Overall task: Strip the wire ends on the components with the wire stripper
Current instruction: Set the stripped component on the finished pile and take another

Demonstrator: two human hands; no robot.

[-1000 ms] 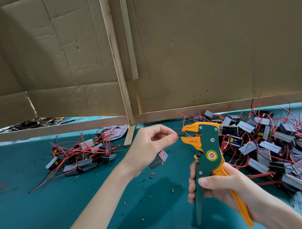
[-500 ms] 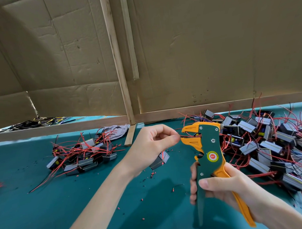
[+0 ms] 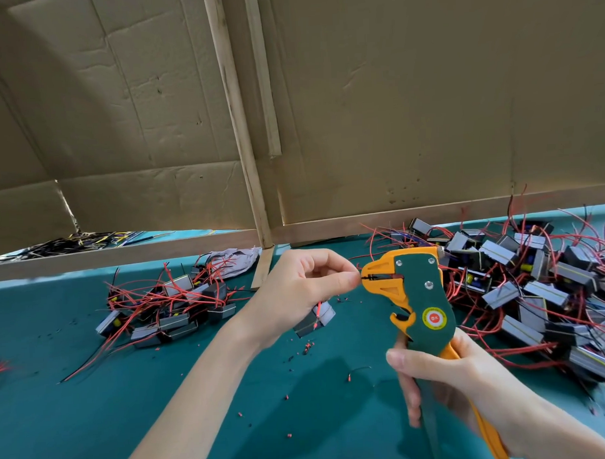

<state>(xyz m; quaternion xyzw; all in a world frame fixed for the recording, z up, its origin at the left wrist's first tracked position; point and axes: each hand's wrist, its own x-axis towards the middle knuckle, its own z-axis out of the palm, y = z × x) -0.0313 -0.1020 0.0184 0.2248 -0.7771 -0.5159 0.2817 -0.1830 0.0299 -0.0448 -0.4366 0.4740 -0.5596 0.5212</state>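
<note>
Left hand (image 3: 296,291) pinching wire end (image 3: 370,277) in wire stripper (image 3: 418,294), right hand (image 3: 450,385) gripping handles

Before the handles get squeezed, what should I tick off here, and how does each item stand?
1. Wire end sits in the wire stripper mouth: ok.
2. Left hand pinches the wire right beside the mouth: ok.
3. Right hand is wrapped round the handles: ok.
4. Component hangs below the left hand: ok.
5. Wire pushed in to the right depth: cannot tell.
</note>
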